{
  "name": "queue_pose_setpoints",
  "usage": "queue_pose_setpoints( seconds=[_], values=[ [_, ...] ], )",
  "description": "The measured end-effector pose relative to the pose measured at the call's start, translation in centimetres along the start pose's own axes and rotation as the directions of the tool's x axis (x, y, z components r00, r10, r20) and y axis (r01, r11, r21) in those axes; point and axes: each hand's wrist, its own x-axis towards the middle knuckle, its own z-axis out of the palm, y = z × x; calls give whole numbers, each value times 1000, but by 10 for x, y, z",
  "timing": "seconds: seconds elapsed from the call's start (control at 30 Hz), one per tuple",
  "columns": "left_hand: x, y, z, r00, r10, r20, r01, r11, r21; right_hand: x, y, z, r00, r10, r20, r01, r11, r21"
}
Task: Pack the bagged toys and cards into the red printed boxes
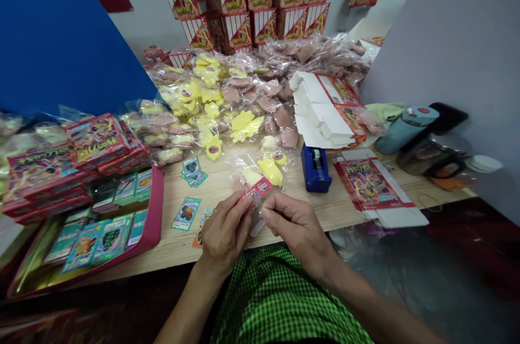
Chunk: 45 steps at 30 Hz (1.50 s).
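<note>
My left hand point(225, 227) is closed around a small red carton point(262, 187) with printed lettering, held at the table's front edge. My right hand point(294, 219) is beside its near end, thumb and fingers pinched together; whatever lies between them is hidden. Just beyond the carton lie yellow figures point(271, 170) in see-through bags. To the left of my left hand, a teal card point(186, 213) lies on the wood, with an orange card point(200, 237) partly under the hand. A small stack of teal cards point(194, 172) is farther back.
A blue tape dispenser point(316, 170) stands right of my hands, near a flattened red box point(376, 184). At left, a pink-rimmed tin point(156, 214) holds cards and red boxes point(97, 141). Bagged figures point(244, 84) pile up behind. A bottle point(406, 127) and steel mug point(434, 154) stand right.
</note>
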Motion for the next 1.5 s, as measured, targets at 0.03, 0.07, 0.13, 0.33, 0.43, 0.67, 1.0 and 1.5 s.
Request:
queue_pose_setpoints(
  seconds=[0.03,0.07,0.13,0.33,0.43,0.67,1.0,1.5],
  values=[
    [-1,1,-1,1000,2,0,-2,1000,-1,2,2,0,1000,-3,5,3,1000,-7],
    [-1,1,-1,1000,5,4,-5,1000,0,4,4,1,1000,-2,12,2,1000,-14],
    [-1,3,-3,1000,7,6,-7,1000,2,6,6,1,1000,11,19,-11,999,-30],
    [1,6,-3,1000,3,-16,-3,1000,-3,7,7,0,1000,14,-16,-17,987,-160],
    [0,7,-1,999,-16,-31,16,1000,8,7,6,0,999,31,-42,-39,976,-212],
    [-1,4,-1,1000,20,4,-20,999,-47,8,2,-4,996,88,-14,-89,991,-101],
    [3,3,-11,1000,17,21,-17,1000,8,2,-2,-11,997,79,-24,-78,995,56],
    [9,10,-8,1000,-6,-28,5,999,-36,9,-6,-3,997,83,-3,-82,979,-184]
  ],
)
